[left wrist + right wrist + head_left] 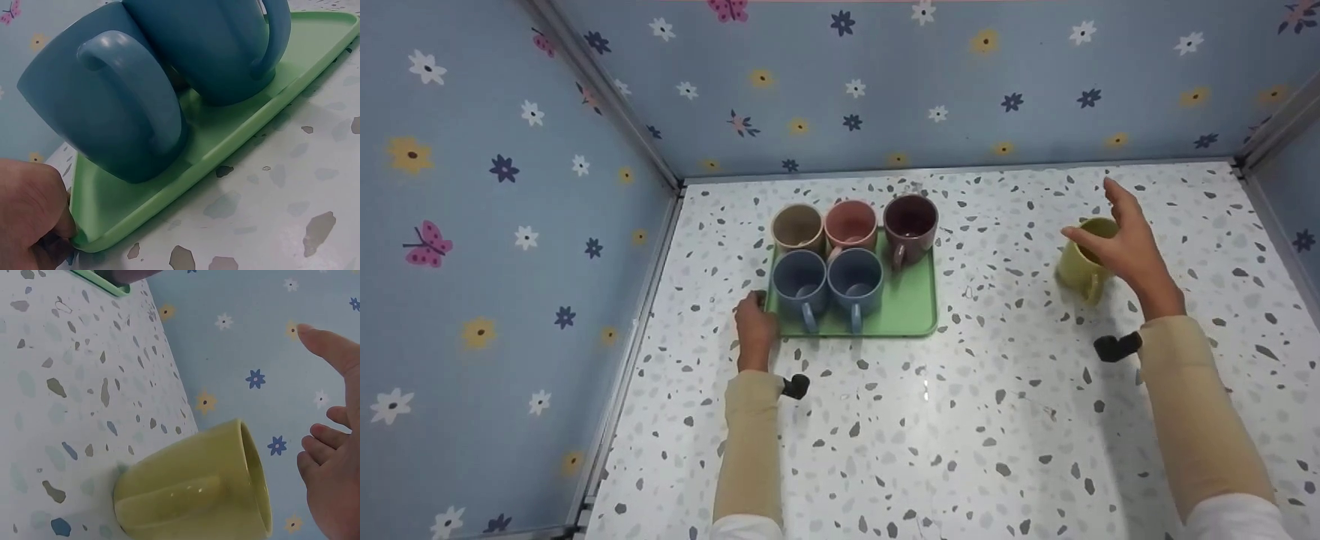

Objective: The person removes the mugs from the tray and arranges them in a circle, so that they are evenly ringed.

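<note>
My left hand grips the left edge of a green tray near its front corner, with curled fingers in the left wrist view; their tips are partly hidden. On the tray stand two blue mugs in front. Behind them are a beige mug, a pink mug and a dark maroon mug, all upright. Far to the right, a yellow mug stands upright on the table, its handle facing me. Over its rim hovers my right hand, thumb and fingers spread apart, holding nothing.
The white speckled table carries the tray and the yellow mug. Blue flowered panels rise along the back, the left and the right. Each sleeve has a small black wrist camera on it.
</note>
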Demonstrator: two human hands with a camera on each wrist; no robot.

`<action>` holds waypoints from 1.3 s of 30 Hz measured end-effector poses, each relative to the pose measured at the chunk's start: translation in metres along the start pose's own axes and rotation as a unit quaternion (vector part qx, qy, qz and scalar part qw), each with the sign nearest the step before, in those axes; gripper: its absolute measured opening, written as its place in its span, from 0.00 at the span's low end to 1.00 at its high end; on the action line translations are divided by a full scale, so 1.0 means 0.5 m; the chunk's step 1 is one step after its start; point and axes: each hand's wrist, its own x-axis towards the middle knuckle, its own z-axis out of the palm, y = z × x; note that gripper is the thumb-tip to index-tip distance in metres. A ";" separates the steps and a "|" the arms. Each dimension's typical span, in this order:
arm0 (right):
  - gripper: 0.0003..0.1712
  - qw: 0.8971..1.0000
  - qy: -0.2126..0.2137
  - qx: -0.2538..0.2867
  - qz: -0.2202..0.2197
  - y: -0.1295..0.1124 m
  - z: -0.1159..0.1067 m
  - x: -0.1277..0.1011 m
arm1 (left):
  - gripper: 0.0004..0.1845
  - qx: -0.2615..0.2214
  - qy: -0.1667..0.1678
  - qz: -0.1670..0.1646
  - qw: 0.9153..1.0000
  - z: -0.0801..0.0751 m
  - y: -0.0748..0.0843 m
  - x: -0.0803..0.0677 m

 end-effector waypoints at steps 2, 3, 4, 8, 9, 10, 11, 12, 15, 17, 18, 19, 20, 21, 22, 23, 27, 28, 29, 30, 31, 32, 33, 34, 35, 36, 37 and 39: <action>0.56 1.000 -0.003 0.002 -0.011 -0.009 0.009 0.004 | 0.22 0.002 0.001 0.002 1.000 -0.001 0.001 0.000; 0.56 1.000 -0.004 0.003 -0.017 -0.012 0.014 0.005 | 0.22 0.003 0.001 0.003 1.000 -0.001 0.002 0.001; 0.56 1.000 -0.006 0.006 -0.022 -0.016 0.019 0.007 | 0.22 0.004 0.003 0.005 1.000 -0.001 0.002 0.001; 0.56 0.999 -0.013 0.023 -0.042 -0.030 0.043 0.017 | 0.22 0.007 0.007 0.005 1.000 -0.002 0.004 0.000; 0.56 0.998 -0.013 0.028 -0.047 -0.034 0.050 0.018 | 0.22 0.009 0.009 0.006 1.000 -0.002 0.004 -0.001; 0.56 0.998 -0.015 0.035 -0.050 -0.039 0.056 0.019 | 0.22 0.012 0.011 0.005 1.000 -0.002 0.005 -0.001; 0.56 0.998 -0.016 0.040 -0.054 -0.047 0.063 0.018 | 0.22 0.013 0.012 0.004 1.000 -0.002 0.005 -0.001; 0.56 0.997 -0.018 0.044 -0.058 -0.055 0.069 0.017 | 0.22 0.015 0.014 0.005 1.000 -0.002 0.005 -0.001; 0.55 0.996 -0.029 0.058 -0.065 -0.089 0.085 0.005 | 0.22 0.018 0.017 0.004 1.000 -0.001 0.004 0.001; 0.54 0.995 -0.037 0.061 -0.070 -0.111 0.096 -0.002 | 0.22 0.019 0.016 0.004 1.000 -0.001 0.004 0.001; 0.54 0.994 -0.038 0.063 -0.075 -0.120 0.101 -0.005 | 0.22 0.019 0.015 0.003 1.000 -0.001 0.004 0.002; 0.54 0.994 -0.039 0.064 -0.081 -0.126 0.107 -0.006 | 0.22 0.019 0.015 0.003 1.000 -0.001 0.004 0.002; 0.53 0.993 -0.039 0.065 -0.085 -0.131 0.113 -0.007 | 0.22 0.020 0.014 0.003 1.000 -0.001 0.004 0.002; 0.53 0.993 -0.038 0.065 -0.091 -0.135 0.119 -0.006 | 0.22 0.019 0.014 0.003 1.000 -0.001 0.005 0.003; 0.53 0.993 -0.038 0.064 -0.096 -0.138 0.125 -0.006 | 0.22 0.020 0.014 0.003 1.000 -0.001 0.005 0.004; 0.52 0.992 -0.037 0.065 -0.102 -0.141 0.132 -0.005 | 0.22 0.020 0.014 0.002 1.000 -0.002 0.006 0.004; 0.51 0.991 -0.041 0.060 -0.112 -0.148 0.159 -0.002 | 0.21 0.021 0.011 -0.001 1.000 -0.003 0.008 0.004; 0.51 0.991 -0.042 0.059 -0.113 -0.150 0.165 -0.002 | 0.22 0.021 0.011 -0.002 1.000 -0.004 0.007 0.004; 0.51 0.991 -0.045 0.057 -0.115 -0.150 0.172 -0.001 | 0.22 0.021 0.011 -0.002 1.000 -0.004 0.007 0.003; 0.51 0.991 -0.047 0.055 -0.115 -0.151 0.178 0.000 | 0.22 0.021 0.011 -0.002 1.000 -0.004 0.007 0.003; 0.50 0.991 -0.049 0.055 -0.116 -0.151 0.184 0.000 | 0.22 0.020 0.011 -0.001 1.000 -0.004 0.007 0.002; 0.50 0.990 -0.049 0.055 -0.118 -0.152 0.190 0.001 | 0.22 0.019 0.011 0.002 1.000 -0.004 0.007 0.001; 0.50 0.990 -0.051 0.054 -0.120 -0.152 0.195 0.002 | 0.22 0.017 0.013 0.005 1.000 -0.004 0.006 0.000; 0.50 0.990 -0.054 0.054 -0.122 -0.153 0.201 0.002 | 0.22 0.016 0.014 0.007 1.000 -0.004 0.006 0.000; 0.51 0.989 -0.056 0.053 -0.124 -0.153 0.205 0.003 | 0.22 0.015 0.015 0.009 1.000 -0.004 0.006 -0.001; 0.51 0.989 -0.058 0.054 -0.125 -0.154 0.210 0.003 | 0.22 0.014 0.017 0.012 1.000 -0.004 0.006 -0.002; 0.51 0.989 -0.060 0.056 -0.127 -0.155 0.214 0.004 | 0.22 0.014 0.018 0.015 1.000 -0.004 0.006 -0.002; 0.51 0.987 -0.067 0.064 -0.130 -0.156 0.222 0.006 | 0.21 0.012 0.017 0.017 1.000 -0.004 0.007 -0.002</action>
